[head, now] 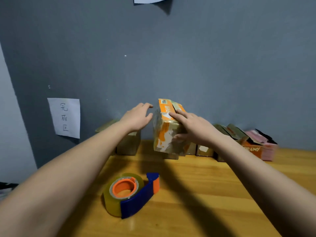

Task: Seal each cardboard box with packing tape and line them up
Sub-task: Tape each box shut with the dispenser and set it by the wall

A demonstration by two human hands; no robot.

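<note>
- Head view: my right hand (193, 127) grips the orange-and-brown cardboard box (168, 129), fingers over its top edge, thumb on the near face. Box is lifted off the counter (196, 194) and tilted, in front of the grey wall (171, 57).
- My left hand (138, 117) is just beside the box's left face, fingers loosely spread, holding nothing; can't tell if fingertips touch it. Prob. there to steady or take the box.
- Box surface looks glossy w/ tape, so I judge it's sealed & on its way to the row.
- Tape dispenser (131, 194), blue/orange w/ clear roll, lies on its side on the counter, near me, well apart from both hands – put down so both hands are free for the box.
- Brown box (128, 142) stands at the wall, left, under my left forearm, near the handwritten paper sign (65, 117). Gap between it and the boxes at right: likely slot for mine.
- More boxes at right (239, 141) along the wall, some flaps up, incl. a pink one (268, 147); blurred, likely awaiting tape.
</note>
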